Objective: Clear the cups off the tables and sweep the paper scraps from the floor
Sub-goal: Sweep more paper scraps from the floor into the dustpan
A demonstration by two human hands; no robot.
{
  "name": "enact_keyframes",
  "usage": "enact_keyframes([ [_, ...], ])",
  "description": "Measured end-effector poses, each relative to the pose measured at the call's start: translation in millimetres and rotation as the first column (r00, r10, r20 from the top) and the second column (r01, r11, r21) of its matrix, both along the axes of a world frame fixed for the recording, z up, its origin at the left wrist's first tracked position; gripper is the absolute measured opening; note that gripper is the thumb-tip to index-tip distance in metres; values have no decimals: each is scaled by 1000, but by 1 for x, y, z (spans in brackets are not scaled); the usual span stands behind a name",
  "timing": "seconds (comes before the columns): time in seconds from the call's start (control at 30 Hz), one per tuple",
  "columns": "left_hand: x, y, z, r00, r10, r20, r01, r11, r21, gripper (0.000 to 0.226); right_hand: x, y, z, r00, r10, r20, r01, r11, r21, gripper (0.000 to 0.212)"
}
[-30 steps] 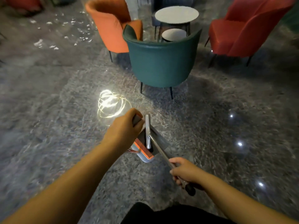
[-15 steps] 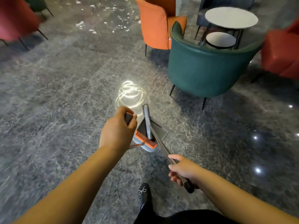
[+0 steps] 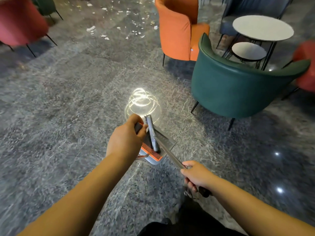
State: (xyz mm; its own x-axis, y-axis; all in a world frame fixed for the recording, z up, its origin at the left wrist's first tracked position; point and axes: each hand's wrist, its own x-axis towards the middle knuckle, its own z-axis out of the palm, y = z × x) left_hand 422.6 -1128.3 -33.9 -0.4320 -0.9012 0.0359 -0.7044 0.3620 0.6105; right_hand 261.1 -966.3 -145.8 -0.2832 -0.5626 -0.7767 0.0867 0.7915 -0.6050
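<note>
I look down on a grey marbled floor (image 3: 59,116) with a bright lamp glare. My left hand (image 3: 125,140) is wrapped round the dustpan (image 3: 158,149) handle; my right hand (image 3: 196,176) grips the broom (image 3: 170,155) shaft, its head in the pan. Scraps (image 3: 119,23) lie well beyond the pan, left of the orange chair (image 3: 177,31). A green chair (image 3: 238,92) blocks part of the two worktops (image 3: 262,29). Everything is blurred.

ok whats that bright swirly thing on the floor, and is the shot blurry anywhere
Head view: the swirl looks like a ceiling lamp's glare on the glossy floor, just beyond the left hand; smaller glints lie right. Edges smear with motion blur, worst on the pink chair; wide-angle bending curves the frame.
</note>
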Motion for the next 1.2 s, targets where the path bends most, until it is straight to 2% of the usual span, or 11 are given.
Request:
enact_keyframes([
  [0.4,-75,-204,-22,985,175,1,-175,984,23,13,-93,-221,-17,976,213,-37,-213,977,-15,39],
  [0.63,-103,-319,-18,955,287,-69,-286,958,26,15,-139,-367,-9,968,251,-20,-251,968,1,23],
  [0.77,-104,-388,-20,937,336,-96,-334,942,33,15,-147,-439,-11,977,211,-16,-211,977,13,24],
  [1.2,-119,-673,-15,969,232,-91,-234,972,-19,15,-154,-701,6,985,173,-17,-174,983,-63,40],
])
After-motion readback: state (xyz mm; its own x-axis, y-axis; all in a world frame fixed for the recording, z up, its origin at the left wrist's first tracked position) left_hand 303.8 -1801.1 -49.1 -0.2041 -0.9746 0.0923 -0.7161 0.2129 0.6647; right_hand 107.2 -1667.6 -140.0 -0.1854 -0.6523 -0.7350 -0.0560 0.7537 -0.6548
